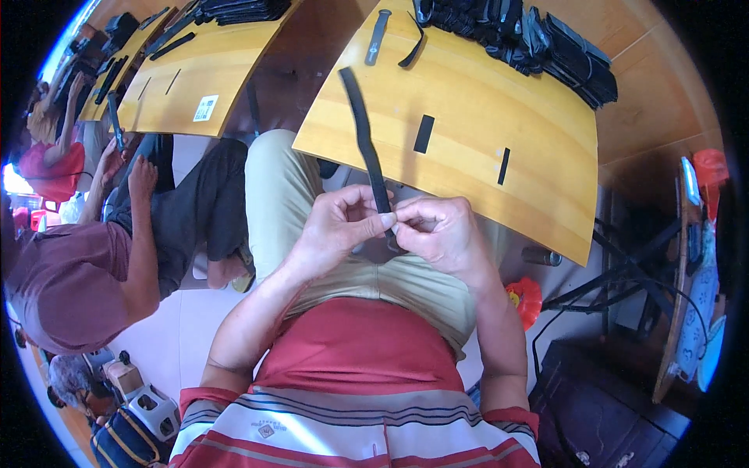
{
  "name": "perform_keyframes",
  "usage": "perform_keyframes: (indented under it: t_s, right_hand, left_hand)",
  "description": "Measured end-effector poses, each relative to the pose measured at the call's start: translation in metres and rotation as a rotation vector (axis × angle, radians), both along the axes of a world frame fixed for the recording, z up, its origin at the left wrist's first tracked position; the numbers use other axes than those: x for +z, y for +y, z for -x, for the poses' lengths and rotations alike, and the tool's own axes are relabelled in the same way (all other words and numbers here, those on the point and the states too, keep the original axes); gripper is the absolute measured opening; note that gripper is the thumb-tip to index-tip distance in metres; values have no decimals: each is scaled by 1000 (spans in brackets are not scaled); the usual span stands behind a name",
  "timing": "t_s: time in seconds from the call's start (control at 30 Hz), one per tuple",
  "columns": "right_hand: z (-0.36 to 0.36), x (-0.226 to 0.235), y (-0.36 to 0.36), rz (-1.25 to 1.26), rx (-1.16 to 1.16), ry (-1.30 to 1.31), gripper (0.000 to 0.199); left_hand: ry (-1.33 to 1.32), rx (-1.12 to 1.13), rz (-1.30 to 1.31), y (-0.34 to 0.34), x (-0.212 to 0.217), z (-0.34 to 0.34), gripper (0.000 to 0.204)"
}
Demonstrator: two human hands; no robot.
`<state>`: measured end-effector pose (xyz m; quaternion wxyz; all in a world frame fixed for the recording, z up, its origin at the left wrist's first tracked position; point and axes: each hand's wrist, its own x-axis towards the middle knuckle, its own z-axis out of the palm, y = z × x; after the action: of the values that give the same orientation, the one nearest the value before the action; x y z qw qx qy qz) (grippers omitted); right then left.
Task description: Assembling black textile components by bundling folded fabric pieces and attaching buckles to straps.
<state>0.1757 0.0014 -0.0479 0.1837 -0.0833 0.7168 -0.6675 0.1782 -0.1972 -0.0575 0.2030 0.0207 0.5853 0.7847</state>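
Observation:
A long black strap [361, 129] is held over my lap, its free end rising past the near edge of the yellow wooden table [468, 86]. Around its lower part my left hand [339, 230] is closed, thumb pressed against the strap. Right beside it my right hand [441, 234] pinches the strap's lower end, which my fingers partly hide. Two short black strips [424, 133] [503, 165] lie on the tabletop beyond my hands. Farther back are a grey strap with a rounded end [378, 37] and a curved black strap [412, 45].
A large pile of black straps [577, 58] fills the table's far right. At the left, a co-worker in a maroon shirt [70, 273] holds a dark strap near a second yellow table [226, 70]. A red plastic item [527, 303] and black metal legs [624, 273] stand at my right.

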Motion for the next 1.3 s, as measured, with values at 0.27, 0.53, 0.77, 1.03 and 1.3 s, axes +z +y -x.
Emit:
perform_keyframes:
  t_s: [0.27,0.53,0.77,1.03,1.3]
  right_hand:
    - [-2,-2,1,-50,58,43,14]
    - [-5,-6,0,-73,77,126,17]
    - [-8,-6,0,-90,57,262,18]
    - [-11,-24,1,-99,1,374,10]
    - [-14,-18,-7,-180,-67,483,7]
  left_hand:
    - [14,3,71,-1,-2,-4,30]
    - [15,-7,78,-2,-6,-4,28]
    - [22,7,52,0,-6,-6,26]
    - [38,20,106,2,-10,-6,29]
    - [8,29,95,0,-13,-5,29]
